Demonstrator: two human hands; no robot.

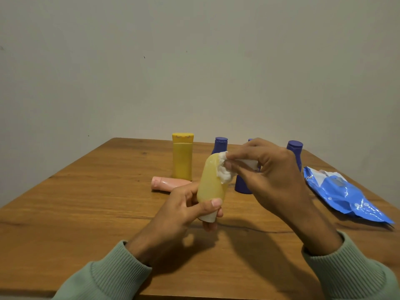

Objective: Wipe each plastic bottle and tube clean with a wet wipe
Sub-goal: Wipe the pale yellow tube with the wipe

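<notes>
Gripping the pale yellow tube point(211, 185) near its white cap point(208, 216) with the left hand point(184, 204), thumb laid across the front, cap down, sealed end up, above the table point(86, 202) at mid-front. Pinching a bunched wet wipe point(225, 172) between thumb and fingertips of the right hand point(268, 174), pressed on the tube's top edge at 1 o'clock. Best done with a firm cap grip: drag the wipe down toward the cap, then roll the tube for the far side. Go light on the squeeze, judging the wall soft. Beyond the tube: yellow bottle point(182, 159) at 11 o'clock, pink tube point(166, 183) lying at 10, purple bottles point(220, 145) from 12 to 2, blue wipe pack point(342, 193) at 3.
</notes>
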